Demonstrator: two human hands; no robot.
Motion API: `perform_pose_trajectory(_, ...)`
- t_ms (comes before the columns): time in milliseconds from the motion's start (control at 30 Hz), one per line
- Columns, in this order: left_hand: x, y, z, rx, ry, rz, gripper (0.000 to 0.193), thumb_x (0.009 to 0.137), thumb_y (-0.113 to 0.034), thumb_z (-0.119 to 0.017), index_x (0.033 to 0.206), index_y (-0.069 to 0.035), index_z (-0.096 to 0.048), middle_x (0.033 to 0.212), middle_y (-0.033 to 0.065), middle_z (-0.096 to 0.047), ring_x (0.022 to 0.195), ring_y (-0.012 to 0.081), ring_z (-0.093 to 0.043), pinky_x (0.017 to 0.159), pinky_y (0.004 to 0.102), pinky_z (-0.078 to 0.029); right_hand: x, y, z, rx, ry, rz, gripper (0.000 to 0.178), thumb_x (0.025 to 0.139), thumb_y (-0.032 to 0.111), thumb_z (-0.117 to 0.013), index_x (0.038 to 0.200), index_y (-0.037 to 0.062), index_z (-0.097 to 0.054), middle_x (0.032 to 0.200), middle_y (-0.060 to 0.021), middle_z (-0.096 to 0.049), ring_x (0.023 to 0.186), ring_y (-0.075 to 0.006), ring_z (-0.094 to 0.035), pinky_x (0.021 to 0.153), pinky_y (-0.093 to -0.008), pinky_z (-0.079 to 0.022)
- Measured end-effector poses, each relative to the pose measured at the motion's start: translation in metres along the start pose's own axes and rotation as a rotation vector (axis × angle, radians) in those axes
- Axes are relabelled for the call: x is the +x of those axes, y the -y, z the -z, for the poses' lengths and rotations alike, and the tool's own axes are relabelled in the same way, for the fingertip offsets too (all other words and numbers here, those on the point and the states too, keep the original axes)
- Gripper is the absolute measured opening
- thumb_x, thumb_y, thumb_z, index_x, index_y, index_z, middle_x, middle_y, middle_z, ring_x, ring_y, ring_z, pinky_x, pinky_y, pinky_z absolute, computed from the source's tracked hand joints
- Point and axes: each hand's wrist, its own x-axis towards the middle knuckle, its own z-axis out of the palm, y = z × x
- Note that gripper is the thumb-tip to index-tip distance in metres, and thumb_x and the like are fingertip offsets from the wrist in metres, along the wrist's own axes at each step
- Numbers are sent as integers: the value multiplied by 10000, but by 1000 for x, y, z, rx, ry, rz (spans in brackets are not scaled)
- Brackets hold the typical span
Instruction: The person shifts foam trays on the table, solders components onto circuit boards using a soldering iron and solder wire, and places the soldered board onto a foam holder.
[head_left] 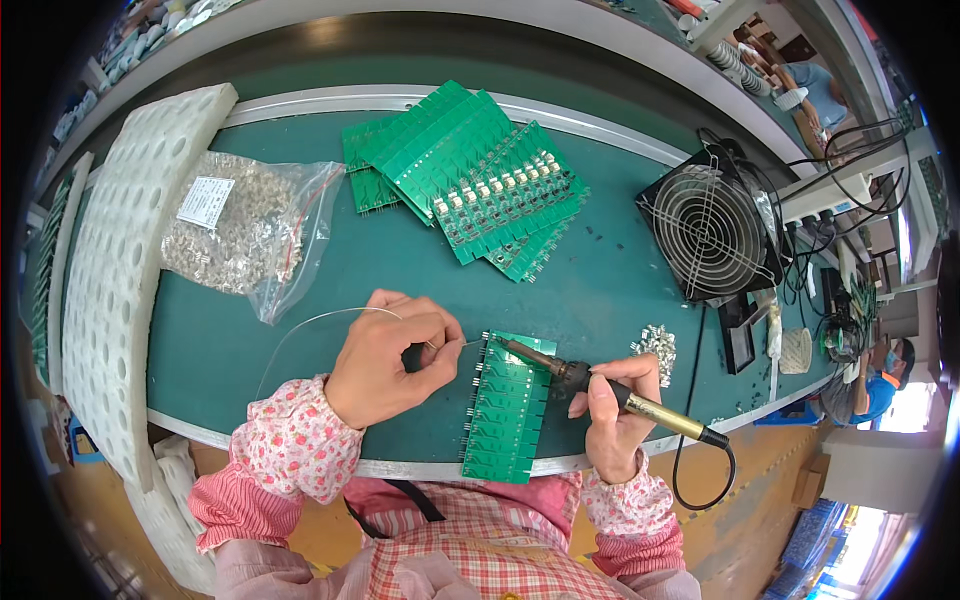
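Observation:
My left hand (395,350) pinches a thin strand of solder wire (318,316), which loops back toward my sleeve. The wire's free end reaches the top left corner of a green circuit board panel (508,410) lying near the table's front edge. Wrapped around the handle of a soldering iron (640,402) is my right hand (618,410). The iron slants to the left, its tip at the same top corner of the panel, close to the wire end. Pins stick out along the panel's left side. Whether the tip touches a pin is too small to tell.
A stack of green circuit boards (470,170) lies at the back, beside a clear bag of small parts (245,225). White foam trays (140,270) stand at the left. A fan (708,228) and a pile of small white connectors (656,350) are on the right. Co-workers sit farther right.

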Motion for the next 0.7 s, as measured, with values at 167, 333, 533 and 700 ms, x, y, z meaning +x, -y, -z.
perform_pose_trajectory(167,0,3,0,-40,9,-7,254,740,-68,-674,604,-68,-459,744,3,-650,585,173,-529,763,330,-369,1,-1,-1,-4,5,-16,148,887,-9,-592,951,-21,-459,735,-100,-614,574,-103,-589,503,-230,-489)
perform_pose_trajectory(333,0,3,-1,-21,16,-17,246,743,-75,-672,610,-74,-464,747,-4,-650,585,160,-529,760,328,-362,2,-2,0,-27,24,-8,152,890,-2,-597,955,-22,-461,733,-99,-616,578,-103,-592,502,-230,-489)
perform_pose_trajectory(533,1,2,-2,14,44,-11,252,751,-34,-672,605,-77,-471,775,9,-661,636,142,-552,787,323,-348,3,-2,0,-37,44,-16,147,885,-12,-598,961,-28,-473,726,-102,-623,580,-107,-602,506,-231,-495)
perform_pose_trajectory(700,0,3,-2,29,-7,-62,206,766,-88,-676,631,-84,-520,740,-26,-628,580,141,-533,752,316,-359,0,-4,-1,-65,40,-5,153,874,-20,-610,959,-28,-482,711,-98,-632,583,-110,-612,518,-233,-502)
